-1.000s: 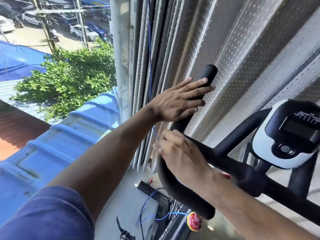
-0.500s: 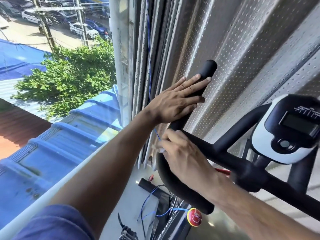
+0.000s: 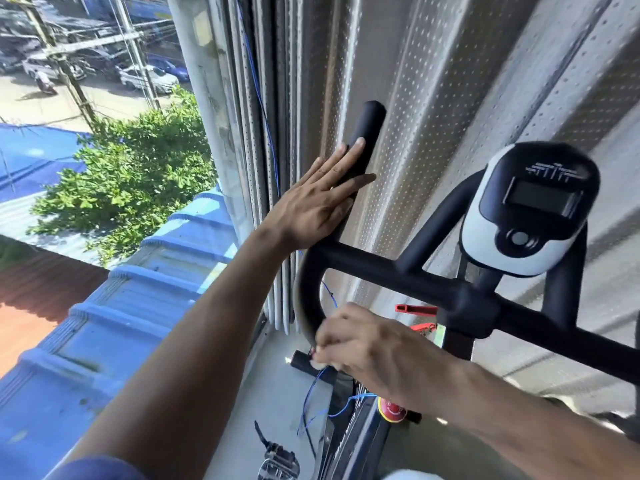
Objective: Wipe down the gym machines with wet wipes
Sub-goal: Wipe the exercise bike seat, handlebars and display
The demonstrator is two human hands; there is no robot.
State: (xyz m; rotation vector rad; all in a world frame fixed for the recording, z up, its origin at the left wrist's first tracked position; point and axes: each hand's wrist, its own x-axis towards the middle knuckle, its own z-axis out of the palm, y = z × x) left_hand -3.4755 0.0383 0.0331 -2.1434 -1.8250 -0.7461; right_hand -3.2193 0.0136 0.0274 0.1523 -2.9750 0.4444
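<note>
The exercise bike's black handlebar [image 3: 391, 275] crosses the middle of the view, and its upright grip [image 3: 370, 123] rises at the left. My left hand [image 3: 318, 199] rests flat against that grip with its fingers straight. My right hand [image 3: 374, 344], blurred, is curled on the lower bend of the handlebar loop. A bit of white wet wipe [image 3: 320, 363] shows at its fingertips, and most of the wipe is hidden under the hand. The black and white console [image 3: 530, 209] sits at the right.
A perforated metal shutter [image 3: 433, 98] stands close behind the handlebar. A large window [image 3: 104, 168] is at the left. Below are a blue wire [image 3: 311, 403], a red knob [image 3: 391, 412], a pedal [image 3: 277, 462] and the grey floor.
My right hand has slid with the wipe from the crossbar junction down the curve of the handlebar loop. My left hand stays on the upright grip, a little lower.
</note>
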